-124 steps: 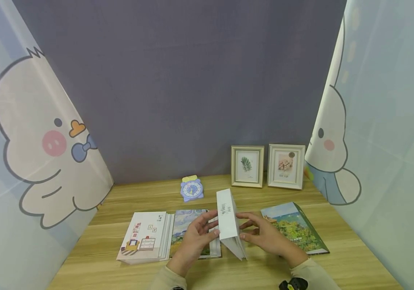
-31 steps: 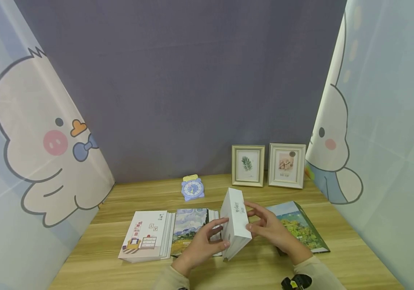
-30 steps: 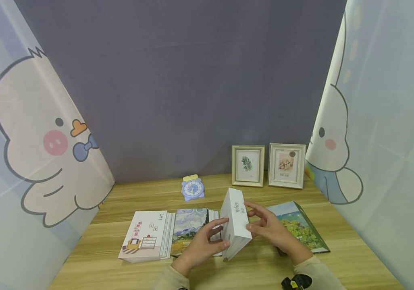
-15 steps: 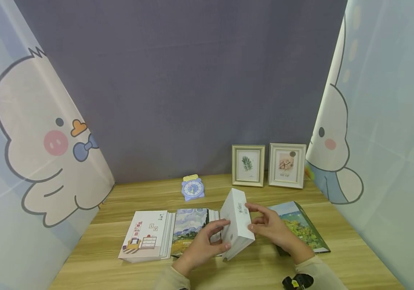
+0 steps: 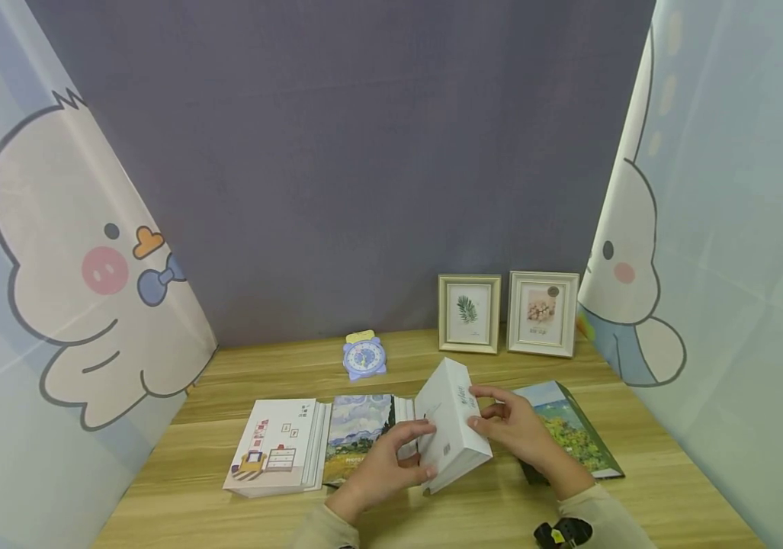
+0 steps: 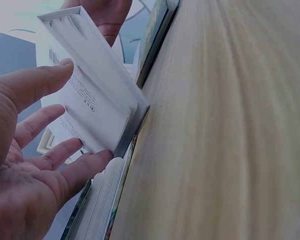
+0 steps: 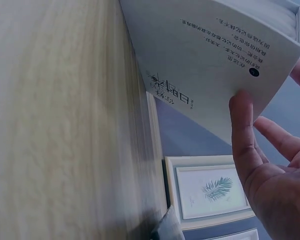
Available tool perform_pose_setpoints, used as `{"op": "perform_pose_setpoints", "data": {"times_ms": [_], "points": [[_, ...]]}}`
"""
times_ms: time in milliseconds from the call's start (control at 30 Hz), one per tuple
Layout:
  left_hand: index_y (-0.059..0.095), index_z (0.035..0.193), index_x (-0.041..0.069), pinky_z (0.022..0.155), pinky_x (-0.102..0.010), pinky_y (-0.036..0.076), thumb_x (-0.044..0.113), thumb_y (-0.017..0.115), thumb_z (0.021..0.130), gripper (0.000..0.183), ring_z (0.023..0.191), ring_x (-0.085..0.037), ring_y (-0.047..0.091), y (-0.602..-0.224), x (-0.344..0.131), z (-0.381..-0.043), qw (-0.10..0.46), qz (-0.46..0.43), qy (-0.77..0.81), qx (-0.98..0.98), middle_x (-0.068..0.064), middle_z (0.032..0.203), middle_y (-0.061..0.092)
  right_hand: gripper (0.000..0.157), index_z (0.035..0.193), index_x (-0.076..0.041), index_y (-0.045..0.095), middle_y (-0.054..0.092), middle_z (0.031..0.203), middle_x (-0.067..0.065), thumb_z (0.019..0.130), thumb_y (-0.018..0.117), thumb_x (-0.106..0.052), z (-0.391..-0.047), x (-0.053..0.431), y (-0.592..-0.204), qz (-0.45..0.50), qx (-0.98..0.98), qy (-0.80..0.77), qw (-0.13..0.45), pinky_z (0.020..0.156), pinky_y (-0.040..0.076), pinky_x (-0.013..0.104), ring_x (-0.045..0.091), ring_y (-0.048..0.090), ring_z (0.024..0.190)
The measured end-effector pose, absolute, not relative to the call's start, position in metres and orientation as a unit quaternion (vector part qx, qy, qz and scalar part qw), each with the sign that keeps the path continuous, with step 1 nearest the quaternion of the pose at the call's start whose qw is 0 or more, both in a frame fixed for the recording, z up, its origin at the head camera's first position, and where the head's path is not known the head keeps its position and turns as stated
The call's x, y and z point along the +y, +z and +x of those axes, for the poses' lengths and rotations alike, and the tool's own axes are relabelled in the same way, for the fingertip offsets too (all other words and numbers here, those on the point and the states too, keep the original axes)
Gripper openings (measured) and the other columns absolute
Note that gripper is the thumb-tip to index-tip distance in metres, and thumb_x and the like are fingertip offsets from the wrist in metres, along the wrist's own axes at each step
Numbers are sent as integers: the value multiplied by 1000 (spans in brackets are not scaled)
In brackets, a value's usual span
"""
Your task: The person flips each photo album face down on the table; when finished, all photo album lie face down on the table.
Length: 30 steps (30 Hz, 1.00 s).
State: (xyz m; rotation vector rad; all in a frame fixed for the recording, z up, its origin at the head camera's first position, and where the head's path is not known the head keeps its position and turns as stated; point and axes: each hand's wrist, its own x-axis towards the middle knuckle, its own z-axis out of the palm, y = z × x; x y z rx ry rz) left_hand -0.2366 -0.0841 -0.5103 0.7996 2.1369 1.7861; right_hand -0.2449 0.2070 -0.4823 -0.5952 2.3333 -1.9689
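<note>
1. Dark grey-purple cloth [image 5: 336,168] hangs behind a wood-grain table [image 5: 261,375], with pale blue cartoon-printed panels [image 5: 27,366] on either side.
2. Between the hands, spine uppermost, stands a thick white hardcover album [image 5: 451,415], tilted toward the right-hand side. Its long axis runs away from the person; its lower edge appears to rest at table level, just beside a painted-landscape album [image 5: 360,435].
3. On the left cover, the left hand [image 5: 387,465] touches with fingertips, its fingers spread and none wrapped around.
4. At the upper spine edge, the right hand [image 5: 523,432] rests thumb and fingertips lightly, without wrapping around it. Both hands are in contact, so neither is nearer; the right sits on the side toward which the album leans.
5. Right of that hand lies a green-edged seaside-picture album [image 5: 565,427]; at far left, a white album with a room drawing [image 5: 271,450].
6. Toward the back stand a cream-gold leaf-print frame [image 5: 469,313] and a white flower-print frame [image 5: 542,313], with a blue clock-shaped piece [image 5: 364,358] to their left.
</note>
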Motion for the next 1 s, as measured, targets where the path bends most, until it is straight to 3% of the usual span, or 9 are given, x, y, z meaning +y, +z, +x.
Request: {"op": "perform_pose_setpoints", "data": {"times_ms": [200, 533, 1000], "points": [[62, 143, 12, 109, -44, 49, 9, 83, 91, 56, 147, -42, 39, -511, -84, -236, 127, 277, 608, 733, -13, 158, 44, 55, 144, 4, 58, 45, 151, 27, 97, 78, -15, -245, 207, -480, -191, 777, -600, -26, 75, 63, 35, 33, 67, 106], [59, 144, 10, 113, -41, 45, 1, 84, 87, 63, 150, -40, 34, -510, -83, -234, 132, 292, 595, 737, -12, 161, 39, 55, 140, 3, 63, 49, 149, 22, 95, 81, -22, -249, 212, -482, -180, 803, -567, -38, 79, 60, 32, 31, 63, 107], [62, 140, 6, 111, -40, 47, 1, 87, 83, 62, 146, -41, 40, -509, -78, -231, 106, 291, 571, 760, -13, 159, 42, 48, 136, 1, 67, 56, 143, 19, 96, 80, -22, -248, 219, -479, -193, 822, -535, -42, 78, 57, 31, 27, 62, 105]]}}
